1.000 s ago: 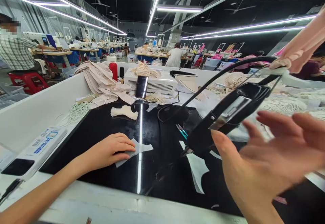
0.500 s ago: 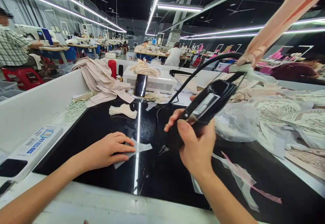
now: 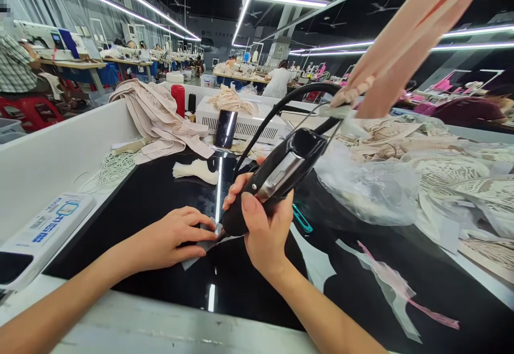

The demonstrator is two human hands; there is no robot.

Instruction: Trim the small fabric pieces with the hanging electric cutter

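Black handheld tool point(image 3: 281, 174) slants over the black work surface point(image 3: 136, 198), its narrow tip down beside the left fingertips. The right hand point(image 3: 267, 231) is clamped around its lower body, thumb on the near side, which probably steadies the tip. A pink cloth strip point(image 3: 421, 27) is knotted near the upper end and rises out of view, seemingly to bear some weight; the black cord point(image 3: 263, 121) arches beyond the grip. The left hand point(image 3: 168, 236) lies palm down, fingers slightly apart and gripping nothing, at least 2 fingertips on a pale fabric piece point(image 3: 191, 263), likely to stop it slipping. Whether the tip touches that piece, I cannot tell.

A white wall point(image 3: 68, 145) edges the bench, presumably to keep loose things from falling off. Inside it, 1 clear plastic bag point(image 3: 369, 188) appears to hold whitish material, too unclear to identify. Lace pieces point(image 3: 450, 172) lie heaped to its right, outside the bag.
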